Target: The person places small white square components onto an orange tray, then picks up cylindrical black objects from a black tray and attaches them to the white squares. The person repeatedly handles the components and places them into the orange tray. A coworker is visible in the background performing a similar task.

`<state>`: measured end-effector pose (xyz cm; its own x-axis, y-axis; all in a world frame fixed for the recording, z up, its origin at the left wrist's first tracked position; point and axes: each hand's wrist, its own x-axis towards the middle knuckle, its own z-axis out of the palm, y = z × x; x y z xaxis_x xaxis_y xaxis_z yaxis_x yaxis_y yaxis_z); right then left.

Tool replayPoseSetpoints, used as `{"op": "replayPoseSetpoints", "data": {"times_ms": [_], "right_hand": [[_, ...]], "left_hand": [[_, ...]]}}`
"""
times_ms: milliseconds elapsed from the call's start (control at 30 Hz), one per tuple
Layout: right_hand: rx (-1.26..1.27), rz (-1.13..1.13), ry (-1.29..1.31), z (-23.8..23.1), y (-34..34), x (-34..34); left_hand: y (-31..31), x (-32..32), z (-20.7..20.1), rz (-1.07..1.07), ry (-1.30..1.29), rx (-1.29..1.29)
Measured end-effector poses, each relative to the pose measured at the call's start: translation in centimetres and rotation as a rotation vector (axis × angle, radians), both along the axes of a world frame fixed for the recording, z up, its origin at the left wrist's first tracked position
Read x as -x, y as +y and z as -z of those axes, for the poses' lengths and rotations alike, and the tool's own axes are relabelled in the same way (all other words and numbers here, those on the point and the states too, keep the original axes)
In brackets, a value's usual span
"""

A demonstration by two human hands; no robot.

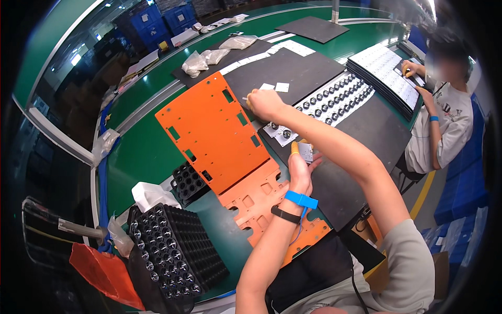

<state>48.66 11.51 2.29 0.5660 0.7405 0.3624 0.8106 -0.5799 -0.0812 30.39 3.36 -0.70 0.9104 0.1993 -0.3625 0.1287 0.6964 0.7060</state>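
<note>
– Left hand (299, 171) pinches a small pale board (305, 152) over the dark mat (361, 144); right hand (266, 104) is curled, contents unclear.
– Any risk?
– A loose pinch could drop it; a low right forearm (334, 140) might knock the black round parts (341, 112) beyond.

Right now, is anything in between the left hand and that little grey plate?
Nothing visible is in the way: the left hand touches the little grey plate directly. The right hand is off to one side, near two white squares.

Left hand (299, 170) holds pale square board (306, 153), apparently.
</note>
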Motion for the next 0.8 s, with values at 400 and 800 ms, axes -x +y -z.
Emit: {"op": "replayPoseSetpoints", "data": {"times_ms": [400, 800], "right_hand": [[0.189, -0.079, 0.060, 0.3, -3.4, 0.2], [0.136, -0.148, -0.127, 0.3, -1.2, 2.9]], "left_hand": [[-0.2, -0.1, -0.3, -0.028, 0.010, -0.002], [0.0, 0.5, -1.4, 0.006, -0.070, 0.038]]}}
